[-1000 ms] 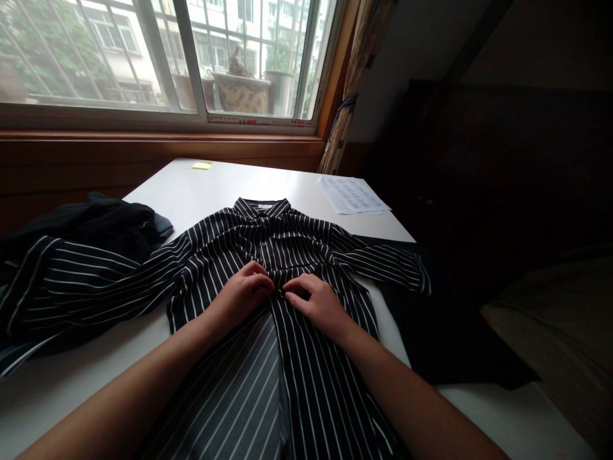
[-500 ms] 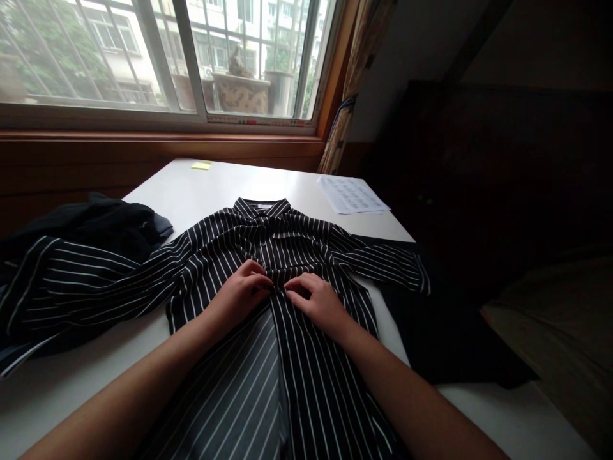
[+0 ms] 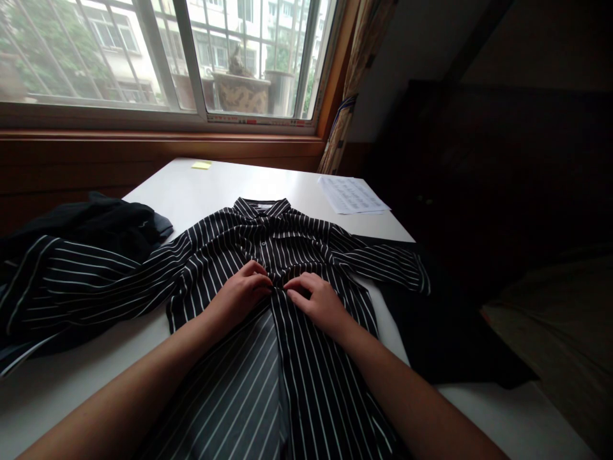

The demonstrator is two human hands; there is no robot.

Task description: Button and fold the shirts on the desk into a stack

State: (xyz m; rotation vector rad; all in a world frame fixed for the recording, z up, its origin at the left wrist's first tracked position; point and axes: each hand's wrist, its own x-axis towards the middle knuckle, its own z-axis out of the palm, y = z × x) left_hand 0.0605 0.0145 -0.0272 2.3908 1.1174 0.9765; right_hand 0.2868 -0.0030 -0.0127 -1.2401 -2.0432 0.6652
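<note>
A black shirt with white stripes [image 3: 325,358] lies front up on the white table, collar away from me and sleeves spread to both sides. Its front hangs apart below my hands, showing the greyer inner side of the cloth. My left hand [image 3: 244,287] pinches the front edge at mid-chest. Close beside it, my right hand [image 3: 316,297] pinches the other side of the same spot. The fingertips nearly meet; whatever small part lies between them is hidden. A button [image 3: 263,244] shows higher up the front.
Dark clothing [image 3: 115,220] is heaped at the left, partly under a sleeve. Another dark cloth [image 3: 445,332] lies at the right edge of the white table [image 3: 268,179]. Printed sheets [image 3: 354,195] and a yellow sticky note [image 3: 202,165] are at the back, below a barred window.
</note>
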